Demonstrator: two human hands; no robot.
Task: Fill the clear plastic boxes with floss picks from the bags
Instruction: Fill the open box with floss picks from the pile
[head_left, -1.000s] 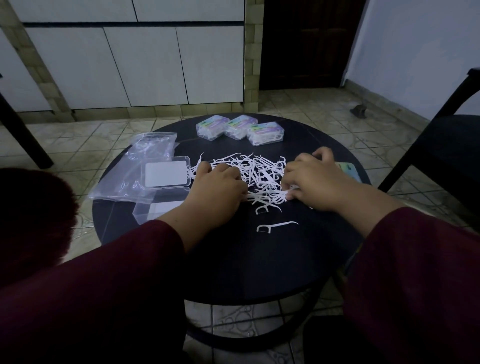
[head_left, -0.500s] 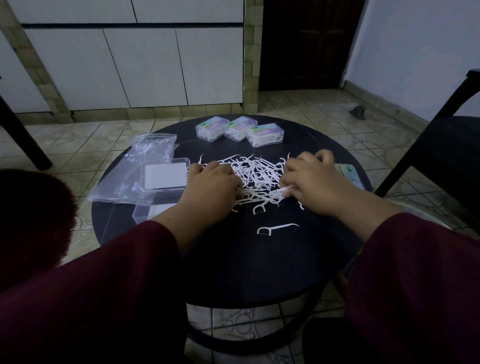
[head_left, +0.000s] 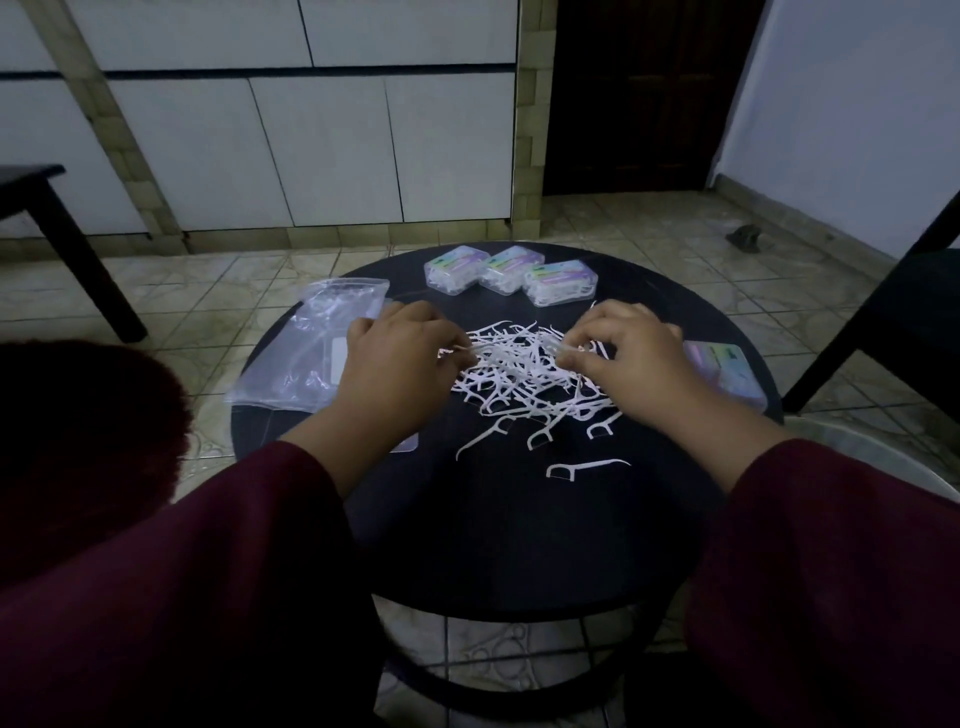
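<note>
- Head view: a round black table (head_left: 519, 545) is seen from above, with both hands over a pile of white floss picks (head_left: 524, 374) spread at its middle.
- Left hand (head_left: 400, 358): fingers are curled, and a few picks are pinched at the fingertips, at the left edge of the pile.
- Right hand (head_left: 628, 353): fingers are curled too, and some picks are pinched between thumb and fingers at the right edge of the pile.
- A single floss pick (head_left: 584, 467) is laid apart, nearer the person than the pile.
- Three closed clear boxes (head_left: 511, 275), filled with picks, are lined up touching at the far side of the table.
- A clear plastic bag (head_left: 306, 353) is laid flat on the left of the table, partly hidden by the left hand.
- Another box with a coloured label (head_left: 727, 364) is seen at the right edge, behind the right wrist; whether it is filled cannot be told.
- Dark red sleeves (head_left: 208, 571) are worn on both arms.
</note>
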